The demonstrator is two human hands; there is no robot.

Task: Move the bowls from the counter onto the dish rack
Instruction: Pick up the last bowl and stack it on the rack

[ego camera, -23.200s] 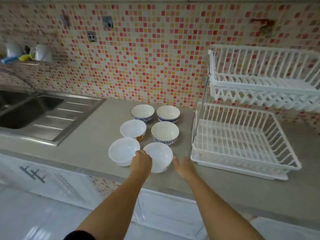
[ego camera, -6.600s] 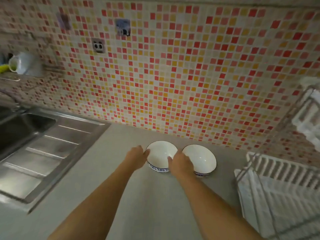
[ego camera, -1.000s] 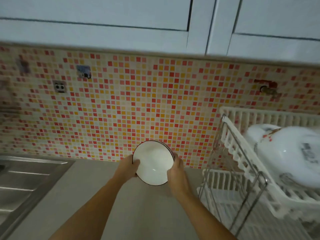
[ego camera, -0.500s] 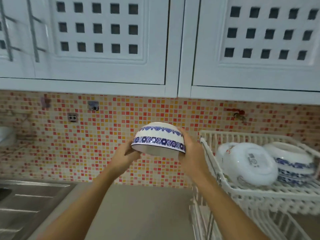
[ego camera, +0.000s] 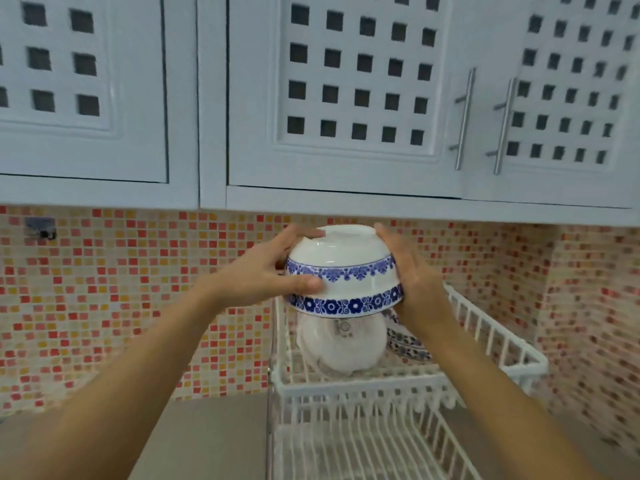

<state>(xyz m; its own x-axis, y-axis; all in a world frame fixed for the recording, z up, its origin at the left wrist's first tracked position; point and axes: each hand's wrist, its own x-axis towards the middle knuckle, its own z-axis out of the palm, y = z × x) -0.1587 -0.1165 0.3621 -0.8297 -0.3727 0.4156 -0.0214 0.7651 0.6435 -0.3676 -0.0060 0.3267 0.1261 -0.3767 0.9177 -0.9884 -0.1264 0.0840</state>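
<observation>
A white bowl with blue flower bands (ego camera: 346,275) is upside down in the air, above the top tier of the white dish rack (ego camera: 485,344). My left hand (ego camera: 263,271) grips its left side and my right hand (ego camera: 412,271) grips its right side. Under it, in the top tier, a white bowl (ego camera: 343,344) lies upside down. A blue-patterned bowl (ego camera: 407,342) shows partly behind my right wrist. The counter's other bowls are out of view.
White upper cabinets with square cutouts and metal handles (ego camera: 464,119) hang just above the bowl. The rack's lower tier (ego camera: 363,445) stands on the grey counter (ego camera: 207,434). A mosaic tile wall lies behind, and another on the right.
Both hands have carried the upturned bowl rightward, from beside the rack to above its top tier. The view has swung right and up with it.
</observation>
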